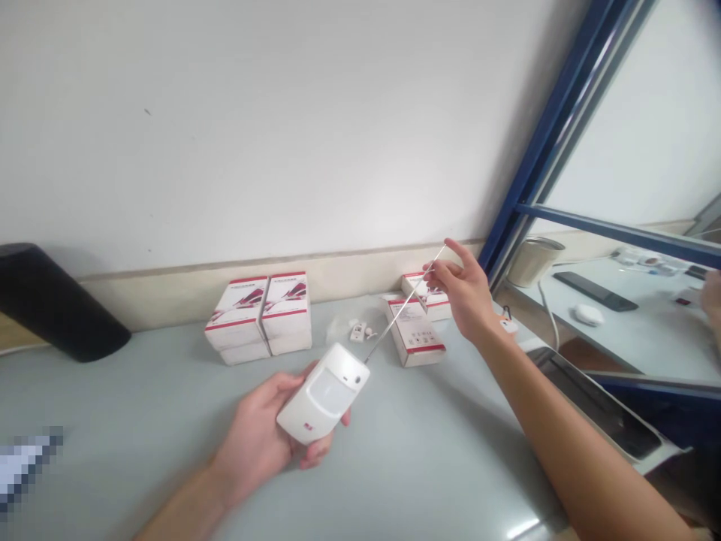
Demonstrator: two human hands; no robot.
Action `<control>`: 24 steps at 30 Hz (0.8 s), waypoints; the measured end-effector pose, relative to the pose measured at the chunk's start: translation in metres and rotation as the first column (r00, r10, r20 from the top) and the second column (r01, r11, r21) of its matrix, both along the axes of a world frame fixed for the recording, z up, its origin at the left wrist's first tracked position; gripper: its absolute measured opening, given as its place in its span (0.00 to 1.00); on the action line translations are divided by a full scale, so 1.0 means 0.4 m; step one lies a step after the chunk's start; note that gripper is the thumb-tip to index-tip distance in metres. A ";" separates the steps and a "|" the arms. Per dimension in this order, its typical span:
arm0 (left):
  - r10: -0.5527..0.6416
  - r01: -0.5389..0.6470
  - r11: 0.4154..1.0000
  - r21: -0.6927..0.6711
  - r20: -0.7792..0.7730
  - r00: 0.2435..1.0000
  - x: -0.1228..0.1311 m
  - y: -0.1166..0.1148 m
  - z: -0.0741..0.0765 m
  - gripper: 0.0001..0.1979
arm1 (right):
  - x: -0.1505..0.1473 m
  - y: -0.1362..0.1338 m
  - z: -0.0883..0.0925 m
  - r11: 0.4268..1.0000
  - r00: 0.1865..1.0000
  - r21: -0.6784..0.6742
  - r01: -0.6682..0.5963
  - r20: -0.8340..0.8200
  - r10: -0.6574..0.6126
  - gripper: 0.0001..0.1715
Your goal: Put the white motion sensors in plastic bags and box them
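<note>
My left hand (256,432) is shut around a white PIR motion sensor (322,394), which it holds low over the table with the lens facing up. A thin metal telescopic antenna (397,315) runs from the top of the sensor up and to the right. My right hand (459,289) pinches the antenna's far tip between thumb and fingers, with the arm reaching across from the lower right. Just under the antenna lie small white parts in a clear bag (354,329), next to a white and red product box (413,330) lying tilted on the table.
Several matching boxes (257,315) are stacked against the cream skirting of the wall (236,274). A black cylindrical object (59,304) juts in at the left. Beyond a blue window frame (555,128) stand a metal cup (535,261), a black remote (594,291), a white mouse (589,314) and a co-worker's hand (713,297).
</note>
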State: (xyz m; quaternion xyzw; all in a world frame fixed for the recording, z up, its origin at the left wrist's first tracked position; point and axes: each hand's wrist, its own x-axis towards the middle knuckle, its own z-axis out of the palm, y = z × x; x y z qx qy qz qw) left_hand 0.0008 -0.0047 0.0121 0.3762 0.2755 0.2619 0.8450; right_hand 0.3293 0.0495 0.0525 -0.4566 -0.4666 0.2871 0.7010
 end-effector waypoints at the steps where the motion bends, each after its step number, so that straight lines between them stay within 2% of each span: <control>1: -0.019 0.019 1.000 0.006 0.006 1.000 0.000 0.000 -0.003 0.22 | 0.007 0.001 0.001 1.000 1.000 0.006 -0.006 -0.007 0.006 0.39; 11: -0.044 0.044 0.999 -0.002 -0.055 0.998 -0.004 -0.006 0.005 0.20 | 0.018 0.002 -0.007 1.000 0.999 0.011 0.015 0.037 -0.016 0.30; 18: 0.005 -0.007 1.000 -0.019 -0.100 0.995 -0.001 -0.012 0.013 0.19 | 0.016 0.005 -0.018 0.998 0.998 0.030 0.064 0.025 -0.064 0.27; 21: 0.020 -0.021 1.000 -0.015 -0.096 0.995 0.000 -0.015 0.012 0.19 | -0.005 0.000 -0.018 0.996 0.995 0.051 0.069 0.065 -0.073 0.22; 24: 0.057 -0.058 0.998 -0.023 -0.052 0.997 0.003 -0.015 0.010 0.20 | -0.051 -0.012 -0.022 0.999 0.988 0.040 0.014 0.152 -0.020 0.17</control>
